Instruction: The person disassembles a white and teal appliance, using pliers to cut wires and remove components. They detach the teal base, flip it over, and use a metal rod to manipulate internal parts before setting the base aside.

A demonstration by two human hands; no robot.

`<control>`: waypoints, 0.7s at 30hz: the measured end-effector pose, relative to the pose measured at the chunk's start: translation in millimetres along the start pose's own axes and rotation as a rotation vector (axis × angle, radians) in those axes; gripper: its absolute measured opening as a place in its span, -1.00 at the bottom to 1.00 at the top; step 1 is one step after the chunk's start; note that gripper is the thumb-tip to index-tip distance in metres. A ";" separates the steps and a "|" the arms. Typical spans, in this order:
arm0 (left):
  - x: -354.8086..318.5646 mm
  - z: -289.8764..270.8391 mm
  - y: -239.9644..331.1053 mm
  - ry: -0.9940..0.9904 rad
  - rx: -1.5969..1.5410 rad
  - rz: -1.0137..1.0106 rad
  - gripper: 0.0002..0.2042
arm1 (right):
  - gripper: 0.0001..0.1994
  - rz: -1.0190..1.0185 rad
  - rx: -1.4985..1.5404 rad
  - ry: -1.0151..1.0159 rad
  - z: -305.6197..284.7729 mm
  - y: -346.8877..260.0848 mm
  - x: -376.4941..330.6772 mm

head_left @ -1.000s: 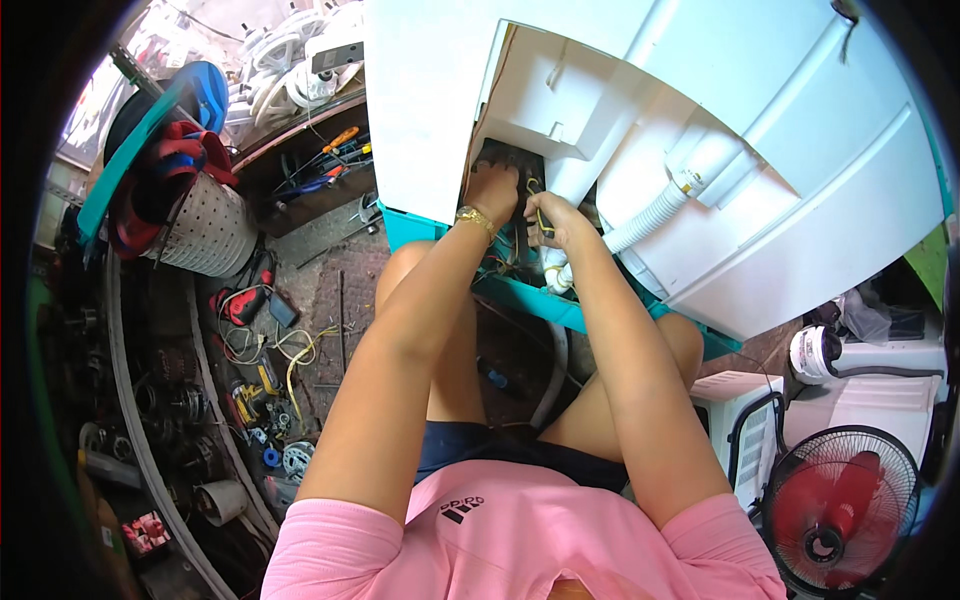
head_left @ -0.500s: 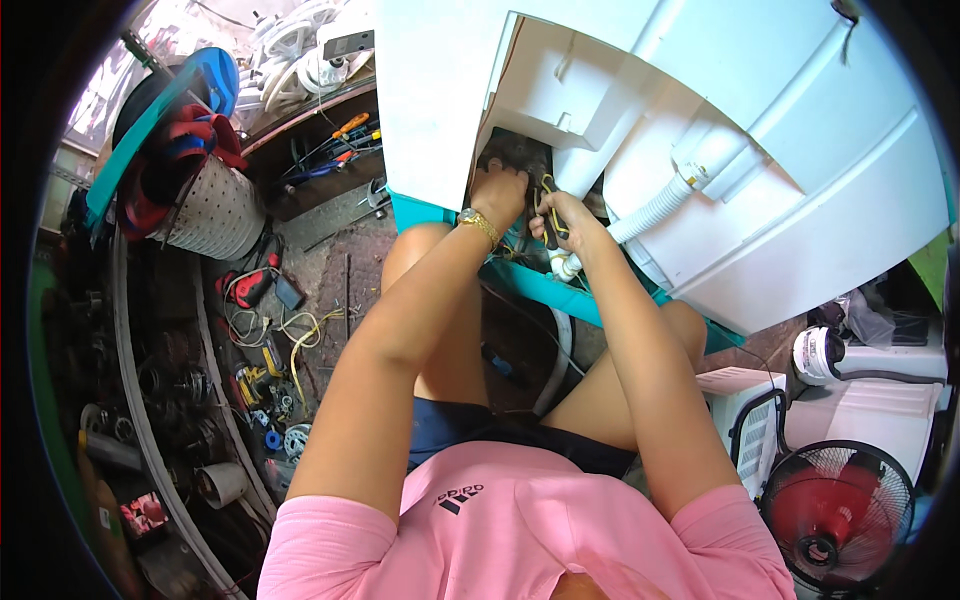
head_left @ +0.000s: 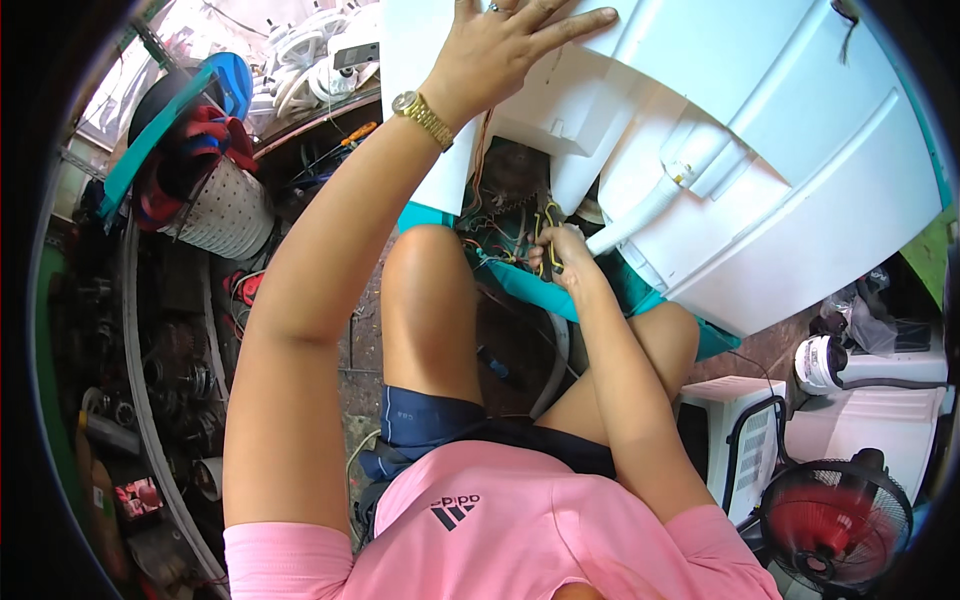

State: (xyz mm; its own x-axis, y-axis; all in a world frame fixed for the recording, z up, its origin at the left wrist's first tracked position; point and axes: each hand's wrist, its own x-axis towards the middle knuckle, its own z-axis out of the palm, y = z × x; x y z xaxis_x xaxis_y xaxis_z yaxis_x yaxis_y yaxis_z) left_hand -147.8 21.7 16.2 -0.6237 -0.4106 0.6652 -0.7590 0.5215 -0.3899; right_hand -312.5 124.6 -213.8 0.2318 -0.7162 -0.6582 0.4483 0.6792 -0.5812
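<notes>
A big white washing machine (head_left: 760, 150) lies tilted in front of me, its underside opening toward my knees. My left hand (head_left: 505, 40), with a gold watch on the wrist, rests flat with spread fingers on the white casing at the top. My right hand (head_left: 560, 255) is down in the open cavity, closed on a bundle of yellow-green wires (head_left: 548, 232) among red and other coloured wiring (head_left: 495, 245). A white corrugated hose (head_left: 650, 205) runs along the casing just right of that hand.
A teal base edge (head_left: 540, 295) sits under the machine. On the left are a white perforated basket (head_left: 225, 215), a blue-rimmed fan (head_left: 215, 85) and scattered tools on the floor (head_left: 240, 290). A red-bladed fan (head_left: 835, 525) and white appliances (head_left: 870, 360) stand at lower right.
My left hand left the wiring cavity and rose onto the top of the white casing, fingers spread. My right hand stayed in the cavity with the wires. The view moved closer.
</notes>
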 end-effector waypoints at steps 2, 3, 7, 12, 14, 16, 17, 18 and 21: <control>12.6 7.4 15.1 0.026 0.038 -0.019 -0.21 | -0.80 -0.039 -0.096 -0.032 -19.1 6.2 -12.8; 3.8 12.1 8.0 0.001 0.090 -0.047 -0.20 | -0.72 -0.010 -0.429 -0.053 2.8 34.6 -42.4; 5.2 12.0 11.4 0.020 -0.043 -0.155 -0.20 | -0.54 -0.022 -0.320 -0.074 29.5 137.9 -161.4; 23.9 -30.1 28.1 -0.134 -0.180 -0.102 -0.22 | -0.66 -0.296 -0.144 0.046 -45.6 41.6 -197.3; 14.9 -35.0 21.1 -0.142 -0.136 -0.057 -0.22 | -0.66 -0.262 -0.237 0.014 -45.6 45.5 -212.4; 10.8 -40.4 16.7 -0.179 -0.097 -0.021 -0.21 | -0.51 -0.217 -0.279 -0.073 -35.0 59.2 -223.6; 8.7 -46.8 19.6 -0.135 -0.113 -0.005 -0.24 | -0.44 -0.181 -0.269 -0.123 -31.1 67.2 -228.4; 6.8 -52.7 22.2 -0.091 -0.128 0.011 -0.27 | -0.36 -0.163 -0.310 -0.170 -29.6 71.1 -228.8; -3.9 -48.4 12.9 -0.093 0.019 0.005 -0.20 | -0.41 -0.186 -0.374 -0.239 -21.5 79.0 -230.2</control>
State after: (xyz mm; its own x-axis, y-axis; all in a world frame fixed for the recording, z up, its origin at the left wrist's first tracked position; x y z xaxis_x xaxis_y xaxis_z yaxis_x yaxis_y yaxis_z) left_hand -146.2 66.2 39.4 -0.6418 -0.4760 0.6012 -0.7584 0.5102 -0.4056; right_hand -349.0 346.6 -118.5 0.3892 -0.8179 -0.4237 0.1698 0.5158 -0.8397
